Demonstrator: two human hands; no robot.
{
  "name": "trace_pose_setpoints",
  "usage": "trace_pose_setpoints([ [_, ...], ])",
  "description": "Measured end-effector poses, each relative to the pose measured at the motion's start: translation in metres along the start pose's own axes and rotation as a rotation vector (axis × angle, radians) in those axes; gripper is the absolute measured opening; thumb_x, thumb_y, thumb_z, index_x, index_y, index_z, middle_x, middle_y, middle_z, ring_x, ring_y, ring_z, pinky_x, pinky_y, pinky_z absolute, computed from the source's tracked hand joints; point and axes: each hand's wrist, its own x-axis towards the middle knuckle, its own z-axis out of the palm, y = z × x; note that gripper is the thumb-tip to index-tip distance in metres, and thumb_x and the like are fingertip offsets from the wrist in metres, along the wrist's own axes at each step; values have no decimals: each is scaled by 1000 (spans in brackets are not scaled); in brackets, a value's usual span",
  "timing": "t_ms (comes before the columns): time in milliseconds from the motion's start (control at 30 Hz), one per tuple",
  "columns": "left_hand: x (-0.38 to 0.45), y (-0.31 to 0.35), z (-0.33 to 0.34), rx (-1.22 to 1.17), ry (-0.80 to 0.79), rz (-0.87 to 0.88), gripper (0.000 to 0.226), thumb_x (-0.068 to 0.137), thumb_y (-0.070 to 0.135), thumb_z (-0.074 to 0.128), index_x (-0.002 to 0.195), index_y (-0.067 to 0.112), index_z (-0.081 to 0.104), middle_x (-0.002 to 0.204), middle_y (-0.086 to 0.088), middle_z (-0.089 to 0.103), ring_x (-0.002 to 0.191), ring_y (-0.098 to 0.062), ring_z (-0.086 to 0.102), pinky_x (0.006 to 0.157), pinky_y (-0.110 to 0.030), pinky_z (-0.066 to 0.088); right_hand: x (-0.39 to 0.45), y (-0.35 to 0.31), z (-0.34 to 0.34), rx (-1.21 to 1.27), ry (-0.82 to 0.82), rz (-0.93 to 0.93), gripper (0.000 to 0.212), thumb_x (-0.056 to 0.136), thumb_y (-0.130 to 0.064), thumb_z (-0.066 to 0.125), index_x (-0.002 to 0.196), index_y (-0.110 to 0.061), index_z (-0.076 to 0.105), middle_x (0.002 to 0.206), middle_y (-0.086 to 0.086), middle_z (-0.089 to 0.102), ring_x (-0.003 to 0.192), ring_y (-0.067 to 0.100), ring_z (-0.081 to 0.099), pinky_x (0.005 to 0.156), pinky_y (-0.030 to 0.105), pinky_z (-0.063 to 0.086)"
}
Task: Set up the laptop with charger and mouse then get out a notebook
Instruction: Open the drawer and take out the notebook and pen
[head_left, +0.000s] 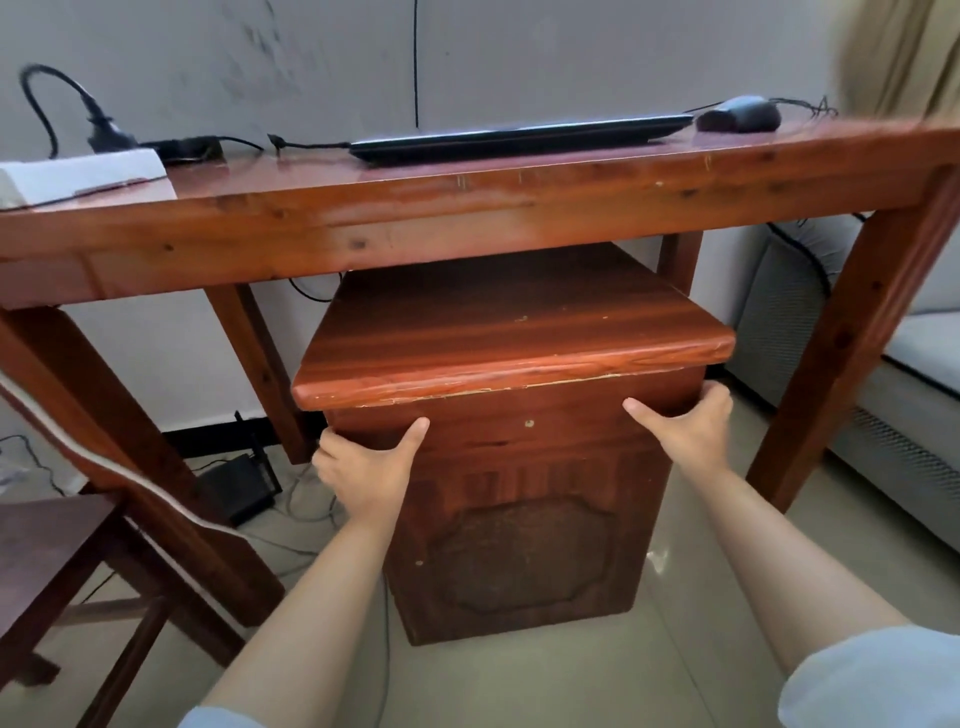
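A person is gripping a small wooden cabinet (511, 499) under a table (467, 208), the left hand (366, 475) wrapping its left front corner and the right hand (685, 431) its right front corner, both just below the overhanging top, thumbs lying across the front and fingers curling out of sight around the sides. On the table, the laptop (519, 136) is lying flat with its lid apparently closed, a cable (311, 143) running from its left end towards a dark charger brick (189, 147) and a plug (106, 132) at a white power strip (78, 174); whether the plug is fully seated is not clear. The mouse (740, 115) is sitting just beside the laptop's right end, its cord trailing right. So the charger and mouse steps are looking largely done, while the notebook is not showing anywhere. The hands are likely pulling the cabinet out or working at its drawer to find it. The cabinet's front is showing a drawer band and a carved door, both closed, so its contents are hidden. A chair (78, 545) is standing at left.
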Motion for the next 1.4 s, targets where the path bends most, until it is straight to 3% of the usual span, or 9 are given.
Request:
trace_pose_setpoints([
  [233, 4, -2, -12, 4, -19, -20, 103, 57, 42, 85, 132, -3, 30, 135, -22, 37, 130, -36, 33, 108, -49, 33, -7, -3, -6, -26, -30, -18, 84, 55, -30, 88, 119, -1, 42, 126, 18, 44, 117, 29, 48, 90, 33, 41],
  [400, -6, 1, -22, 26, -33, -40, 102, 55, 41, 86, 129, -5, 33, 134, -24, 40, 128, -38, 36, 107, -48, 33, -15, -4, -16, -62, -28, 18, 81, 55, -29, 88, 115, -1, 42, 123, 18, 45, 115, 30, 48, 92, 39, 44],
  [867, -54, -19, -69, 57, -99, -28, 100, 55, 45, 84, 128, -1, 33, 134, -19, 40, 128, -33, 37, 109, -49, 35, -71, 8, -63, -148, -57, 40, 79, 59, -34, 84, 114, -1, 38, 121, 18, 48, 98, 17, 46, 82, 25, 36],
  [1100, -78, -39, -82, 109, -147, 39, 96, 56, 32, 87, 127, -4, 34, 130, -23, 40, 126, -35, 35, 108, -47, 34, -96, 20, -76, -178, -130, 91, 83, 61, -27, 85, 122, 1, 36, 128, 19, 43, 117, 30, 47, 90, 29, 38],
  [1200, -84, -37, -86, 139, -95, 172, 102, 55, 25, 88, 134, -3, 30, 136, -26, 35, 130, -38, 30, 110, -48, 28, -111, 11, -78, -135, -83, 25, 93, 62, -21, 84, 134, -1, 29, 138, 19, 37, 128, 30, 38, 100, 28, 31],
  [1300, -80, -31, -89, 460, -38, 714, 73, 54, 15, 88, 116, -3, 55, 116, -29, 57, 112, -44, 51, 102, -51, 34, -119, -6, -77, -503, 5, -430, 77, 62, -14, 84, 126, 0, 44, 129, 24, 49, 124, 37, 42, 107, 49, 29],
  [1367, -76, -23, -90, 577, -195, 1005, 47, 53, 1, 86, 95, -2, 66, 91, -22, 68, 88, -40, 65, 85, -47, 51, -121, -17, -71, -682, -160, -712, 53, 59, -11, 84, 106, 1, 61, 105, 23, 65, 106, 39, 59, 100, 61, 33],
  [1400, -73, -19, -90, 608, -309, 1052, 38, 54, -4, 83, 88, -2, 67, 83, -20, 69, 80, -37, 67, 74, -43, 56, -123, -22, -68, -709, -274, -769, 43, 60, -11, 84, 97, 2, 65, 94, 22, 68, 95, 39, 64, 95, 59, 38],
])
